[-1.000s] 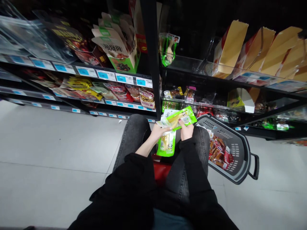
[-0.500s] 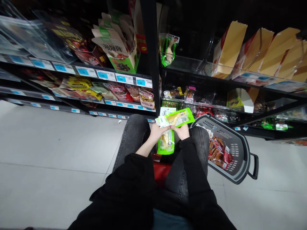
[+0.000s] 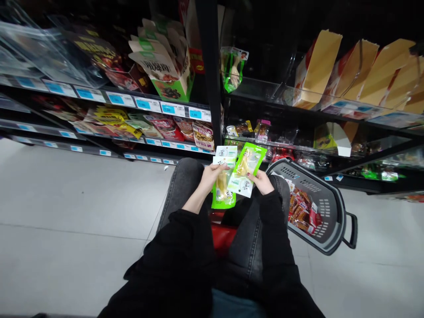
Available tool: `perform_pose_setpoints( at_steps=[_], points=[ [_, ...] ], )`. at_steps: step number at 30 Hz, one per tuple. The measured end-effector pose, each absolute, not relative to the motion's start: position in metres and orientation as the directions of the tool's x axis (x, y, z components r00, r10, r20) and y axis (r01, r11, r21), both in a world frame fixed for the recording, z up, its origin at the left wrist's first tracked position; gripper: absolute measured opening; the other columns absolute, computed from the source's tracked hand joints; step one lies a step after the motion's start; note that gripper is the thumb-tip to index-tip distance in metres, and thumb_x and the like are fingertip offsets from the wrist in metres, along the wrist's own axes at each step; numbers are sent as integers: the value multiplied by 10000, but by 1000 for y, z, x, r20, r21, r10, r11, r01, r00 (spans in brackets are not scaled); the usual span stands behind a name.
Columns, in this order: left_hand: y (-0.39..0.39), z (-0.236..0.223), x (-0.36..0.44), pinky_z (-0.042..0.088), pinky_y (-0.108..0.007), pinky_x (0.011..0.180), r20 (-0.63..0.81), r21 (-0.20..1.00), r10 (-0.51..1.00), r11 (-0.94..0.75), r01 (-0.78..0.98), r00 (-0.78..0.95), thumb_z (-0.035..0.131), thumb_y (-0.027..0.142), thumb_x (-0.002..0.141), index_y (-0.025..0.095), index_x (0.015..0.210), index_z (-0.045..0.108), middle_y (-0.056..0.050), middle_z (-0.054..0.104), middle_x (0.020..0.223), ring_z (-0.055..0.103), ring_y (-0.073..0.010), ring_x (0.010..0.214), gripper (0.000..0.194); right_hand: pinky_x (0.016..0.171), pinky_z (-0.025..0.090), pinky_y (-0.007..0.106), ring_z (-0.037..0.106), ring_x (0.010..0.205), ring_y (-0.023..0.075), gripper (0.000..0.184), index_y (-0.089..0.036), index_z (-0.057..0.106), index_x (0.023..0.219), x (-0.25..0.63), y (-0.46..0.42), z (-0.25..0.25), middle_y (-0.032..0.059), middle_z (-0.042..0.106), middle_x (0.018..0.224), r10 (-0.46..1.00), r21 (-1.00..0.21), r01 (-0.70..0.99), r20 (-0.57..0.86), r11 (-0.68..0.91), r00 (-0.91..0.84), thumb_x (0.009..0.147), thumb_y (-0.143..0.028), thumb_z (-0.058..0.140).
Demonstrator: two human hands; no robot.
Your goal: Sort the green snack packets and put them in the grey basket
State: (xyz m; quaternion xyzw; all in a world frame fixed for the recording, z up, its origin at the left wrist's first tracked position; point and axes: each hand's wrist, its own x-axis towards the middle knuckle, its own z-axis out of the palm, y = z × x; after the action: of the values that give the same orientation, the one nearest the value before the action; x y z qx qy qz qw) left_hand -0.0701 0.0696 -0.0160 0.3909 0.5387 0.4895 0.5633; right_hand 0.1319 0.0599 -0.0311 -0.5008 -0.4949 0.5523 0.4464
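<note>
Between my knees my left hand (image 3: 212, 174) pinches green-and-white snack packets (image 3: 223, 192), at least two stacked, thumb on top, clear windows showing pale yellow food. My right hand (image 3: 261, 181) grips another snack packet (image 3: 251, 159) of the same kind, tilted, its green end up and its white end down. The two sets lie side by side, and the right packet's lower edge overlaps the left ones slightly. Fingers under the packets are hidden.
A grey shopping basket (image 3: 334, 216) stands on the floor by my right knee, holding red-brown snack packs (image 3: 300, 207). Shelves ahead carry bagged snacks (image 3: 165, 126), open cartons (image 3: 318, 66) and a hanging green pack (image 3: 234, 73). A black post (image 3: 210, 75) divides them.
The right packet has turned from lying crosswise over the others to a steep tilt, white end down. My hands have moved apart, and the left packets show more fully.
</note>
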Motion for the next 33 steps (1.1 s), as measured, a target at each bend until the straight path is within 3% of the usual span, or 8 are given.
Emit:
perform_pose_setpoints(
  at_steps=[6,14,22,33],
  points=[
    [66,-11,-62,450,-324,760,-208,976,978,209,-58,19,776,330,480,147,595,712,-61,666,684,609,-239,792,226,646,502,292,614,641,147,320,-138,678,789,123,55,-22,13,700,734,944,-979,-16,-189,-201,-271,589,-385,718],
    [70,-23,-65,446,-276,636,-181,979,979,169,-113,-97,755,331,521,137,596,689,-36,639,651,582,-178,663,218,647,502,270,614,641,135,350,-147,658,798,122,56,-21,-7,682,719,950,-965,-118,-203,-235,-236,494,-269,782],
    [72,-22,-69,449,-288,643,-214,956,972,188,-224,-100,770,367,504,122,643,705,-55,668,693,591,-192,680,288,546,453,226,575,563,116,228,-143,650,704,123,55,-29,-16,642,618,949,-981,80,-191,-176,-251,588,-328,715],
    [71,-20,-71,463,-296,595,-243,953,968,226,-202,-62,785,329,477,102,657,708,-69,675,711,602,-199,659,300,574,419,247,544,610,141,357,-139,624,761,120,55,-30,19,627,687,978,-978,195,-106,-70,-179,665,-483,615]
  ],
)
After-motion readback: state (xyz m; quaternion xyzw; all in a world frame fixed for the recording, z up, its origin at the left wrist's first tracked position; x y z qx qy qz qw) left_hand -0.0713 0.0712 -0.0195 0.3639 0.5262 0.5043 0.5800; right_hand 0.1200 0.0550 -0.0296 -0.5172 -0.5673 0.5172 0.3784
